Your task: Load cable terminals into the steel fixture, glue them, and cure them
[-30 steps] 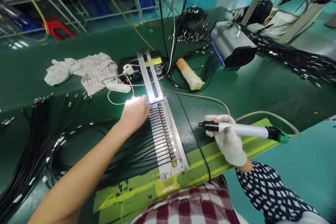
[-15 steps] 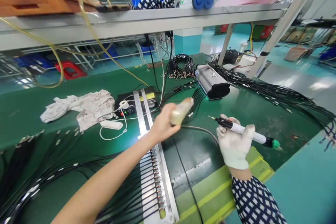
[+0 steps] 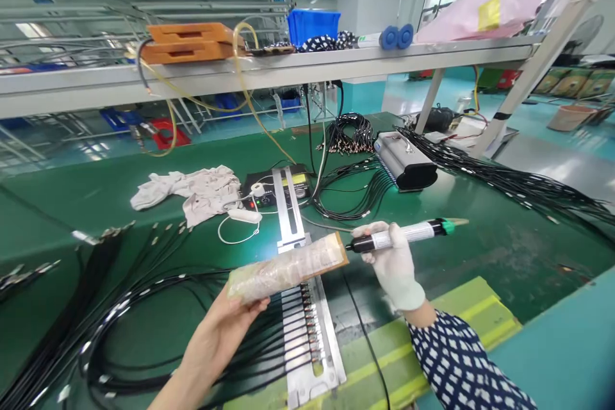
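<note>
My bare left hand [image 3: 230,327] is closed around one end of a whitish, plastic-wrapped roll [image 3: 283,269], held above a metal fixture [image 3: 331,352]. Black cables with bared ends lie in a row along that fixture. In my gloved right hand [image 3: 394,262] is a black and white pen-like tool [image 3: 413,232] with a green end pointing right. Its dark left tip is beside the roll's brown-edged end; whether they touch I cannot tell.
Behind the fixture sits a black control box [image 3: 250,182], with white cloths [image 3: 206,189] to its left. Black cable bundles [image 3: 514,182] lie right and left. A silver device [image 3: 406,160] stands back right, below a shelf [image 3: 269,67].
My left hand has moved toward me and down, and the roll now shows lengthwise. My right hand has moved left with the tool, its green end now raised. The view has shifted.
</note>
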### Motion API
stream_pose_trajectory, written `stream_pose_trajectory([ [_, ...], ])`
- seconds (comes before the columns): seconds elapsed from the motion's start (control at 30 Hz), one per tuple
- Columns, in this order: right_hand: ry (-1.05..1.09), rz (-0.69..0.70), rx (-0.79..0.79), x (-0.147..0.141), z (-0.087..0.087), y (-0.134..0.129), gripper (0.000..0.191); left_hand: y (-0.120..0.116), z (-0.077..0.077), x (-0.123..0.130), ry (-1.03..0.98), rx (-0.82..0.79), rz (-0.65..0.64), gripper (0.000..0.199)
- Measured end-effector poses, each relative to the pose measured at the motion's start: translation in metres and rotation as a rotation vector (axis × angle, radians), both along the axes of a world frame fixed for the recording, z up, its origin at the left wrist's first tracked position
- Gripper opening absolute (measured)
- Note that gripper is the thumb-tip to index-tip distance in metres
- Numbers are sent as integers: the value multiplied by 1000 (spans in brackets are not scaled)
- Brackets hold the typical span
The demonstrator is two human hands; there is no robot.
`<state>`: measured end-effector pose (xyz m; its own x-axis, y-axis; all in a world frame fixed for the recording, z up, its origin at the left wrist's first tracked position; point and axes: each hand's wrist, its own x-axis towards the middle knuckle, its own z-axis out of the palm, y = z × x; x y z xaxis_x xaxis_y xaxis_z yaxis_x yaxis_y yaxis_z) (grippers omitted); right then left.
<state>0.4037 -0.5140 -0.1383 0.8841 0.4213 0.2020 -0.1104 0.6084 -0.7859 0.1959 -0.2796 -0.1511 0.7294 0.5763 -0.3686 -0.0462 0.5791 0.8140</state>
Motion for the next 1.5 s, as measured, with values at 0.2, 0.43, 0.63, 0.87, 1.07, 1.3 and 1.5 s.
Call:
stream_pose_trajectory([
  [0.2, -16, 230, -205, -16, 8, 11, 42, -13, 4, -12, -48, 14, -90, 42],
  [0.43, 59, 462, -259, -13, 2, 21, 72, -28, -4, -3, -106, -109, -100, 45],
  [0.63, 198, 435, -92, -33, -35, 36, 70, -55, -5, 24, -80, -315, 65, 25],
  [0.87, -87, 254, -602, -3, -21, 37, 60, -67, -18, 23, -111, 266, -449, 47],
  [1.07, -287, 28, -1021, 121, -1, 34, 74, 12, -33, 33, 81, 1141, -370, 28],
  [1.3, -716, -185, -1327, 151, 20, 77, 45, 43, -74, 46, 247, 1533, -234, 21],
  [1.5, -1107, -91, -1340, 142, 29, 205, 35, 37, -86, 46, 301, 1570, -256, 19],
])
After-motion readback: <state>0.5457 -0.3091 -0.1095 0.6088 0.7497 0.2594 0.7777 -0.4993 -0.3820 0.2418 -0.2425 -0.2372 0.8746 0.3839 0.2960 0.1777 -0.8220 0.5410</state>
